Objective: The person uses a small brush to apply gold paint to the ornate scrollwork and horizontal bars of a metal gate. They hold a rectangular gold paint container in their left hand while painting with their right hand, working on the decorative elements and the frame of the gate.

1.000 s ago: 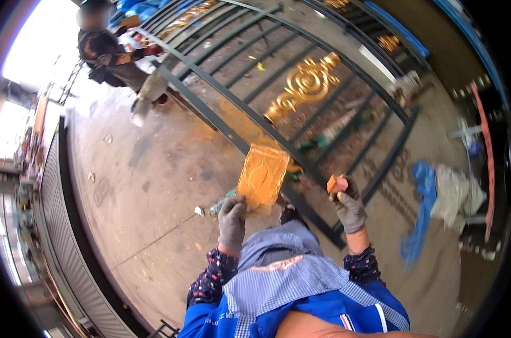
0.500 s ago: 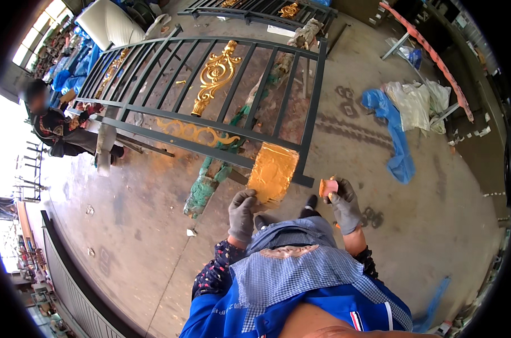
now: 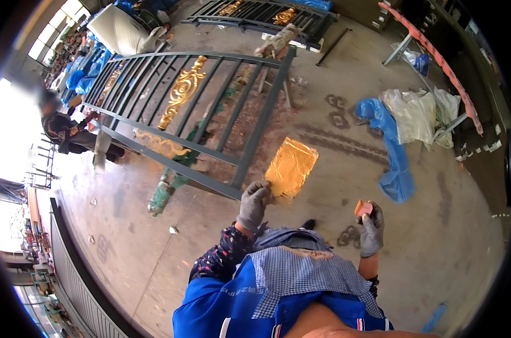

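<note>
My left hand point(image 3: 255, 204), in a grey glove, pinches the lower left corner of a crinkled gold foil sheet point(image 3: 291, 167). My right hand point(image 3: 372, 230), gloved alike, grips a small pink pad with an orange-gold edge point(image 3: 363, 208); its exact kind is unclear. Both hands are held up in front of the blue checked apron, well apart. Left of the foil stands a dark grey metal railing point(image 3: 237, 179) with a gold scroll ornament point(image 3: 183, 93) between its bars. The foil does not touch the railing.
Padded stands wrapped in green point(image 3: 164, 193) hold up the railing. A co-worker point(image 3: 67, 129) is at its far left end. Blue plastic film point(image 3: 396, 163) and clear plastic sheeting point(image 3: 409, 115) lie to the right, by a red-wrapped bar point(image 3: 433, 52). More railings point(image 3: 259, 21) lie behind.
The railing has shifted left in view as I turned or stepped right. My hands are now away from its near corner, and the right hand is farther from the foil.
</note>
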Demonstrator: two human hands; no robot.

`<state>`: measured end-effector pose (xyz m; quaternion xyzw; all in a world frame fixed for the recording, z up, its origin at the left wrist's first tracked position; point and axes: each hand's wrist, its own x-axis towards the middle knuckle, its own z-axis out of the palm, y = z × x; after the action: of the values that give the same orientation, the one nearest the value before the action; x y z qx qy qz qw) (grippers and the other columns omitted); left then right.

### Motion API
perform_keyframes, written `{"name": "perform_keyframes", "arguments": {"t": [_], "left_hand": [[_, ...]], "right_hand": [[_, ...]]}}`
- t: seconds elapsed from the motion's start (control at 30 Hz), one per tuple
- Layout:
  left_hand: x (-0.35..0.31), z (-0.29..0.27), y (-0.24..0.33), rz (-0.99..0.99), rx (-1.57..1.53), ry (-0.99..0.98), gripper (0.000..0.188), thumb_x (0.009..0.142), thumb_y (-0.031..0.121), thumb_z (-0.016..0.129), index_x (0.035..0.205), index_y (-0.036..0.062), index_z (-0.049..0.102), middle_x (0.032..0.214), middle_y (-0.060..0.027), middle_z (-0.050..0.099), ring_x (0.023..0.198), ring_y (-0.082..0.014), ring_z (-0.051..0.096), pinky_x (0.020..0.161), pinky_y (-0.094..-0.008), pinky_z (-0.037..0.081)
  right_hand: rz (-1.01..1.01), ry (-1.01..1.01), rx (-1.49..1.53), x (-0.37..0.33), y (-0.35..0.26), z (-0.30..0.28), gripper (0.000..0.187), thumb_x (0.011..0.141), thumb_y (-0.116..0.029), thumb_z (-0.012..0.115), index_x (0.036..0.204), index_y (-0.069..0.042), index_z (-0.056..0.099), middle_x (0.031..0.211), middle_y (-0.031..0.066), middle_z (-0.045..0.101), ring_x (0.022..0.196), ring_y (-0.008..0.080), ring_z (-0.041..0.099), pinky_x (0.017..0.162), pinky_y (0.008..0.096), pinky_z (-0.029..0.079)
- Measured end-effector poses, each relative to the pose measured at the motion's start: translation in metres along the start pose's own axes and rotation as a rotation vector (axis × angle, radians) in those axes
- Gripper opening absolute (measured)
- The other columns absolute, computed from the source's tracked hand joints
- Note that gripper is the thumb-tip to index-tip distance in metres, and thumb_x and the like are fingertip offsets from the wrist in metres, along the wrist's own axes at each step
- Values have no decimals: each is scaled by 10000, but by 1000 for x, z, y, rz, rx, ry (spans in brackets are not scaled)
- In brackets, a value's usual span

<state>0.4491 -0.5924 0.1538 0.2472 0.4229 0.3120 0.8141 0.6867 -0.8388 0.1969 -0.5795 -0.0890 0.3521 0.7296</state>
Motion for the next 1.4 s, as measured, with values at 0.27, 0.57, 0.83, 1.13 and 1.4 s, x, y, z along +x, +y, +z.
{"name": "perform_keyframes", "arguments": {"t": [0.27,0.57,0.83,1.13,1.4], "left_hand": [[50,113,-36,51,-16,-5,176,884,-4,597,1056,-5,634,849,-50,617,694,-124,584,665,-284,545],[222,251,-48,105,107,18,218,890,21,571,1101,-4,622,892,-51,620,758,-144,609,679,-304,558],[397,362,-7,138,-19,-7,298,873,14,584,1170,15,606,927,-8,612,767,-96,586,673,-241,512],[571,427,24,282,-25,148,301,874,4,585,1174,13,597,907,11,591,737,-67,539,639,-196,448],[703,498,86,512,-106,403,406,839,3,586,1244,9,561,1034,-48,618,890,-145,607,784,-263,513]], "right_hand": [[37,-129,-35,116,-61,-56,417,903,-80,639,1291,-6,505,1110,57,581,876,120,547,756,265,474],[20,-180,15,336,-108,-57,423,893,-69,639,1290,-12,508,1113,63,597,897,114,560,751,259,477],[66,-14,-62,510,-162,-92,426,885,-59,631,1287,10,511,1118,72,607,879,114,566,753,260,489],[140,-210,-16,774,-159,-36,425,899,-63,640,1298,-2,508,1132,60,602,901,114,577,769,254,491],[233,-539,-103,1039,-187,54,418,903,-84,646,1296,-21,519,1138,49,610,962,106,595,806,247,507]]}}
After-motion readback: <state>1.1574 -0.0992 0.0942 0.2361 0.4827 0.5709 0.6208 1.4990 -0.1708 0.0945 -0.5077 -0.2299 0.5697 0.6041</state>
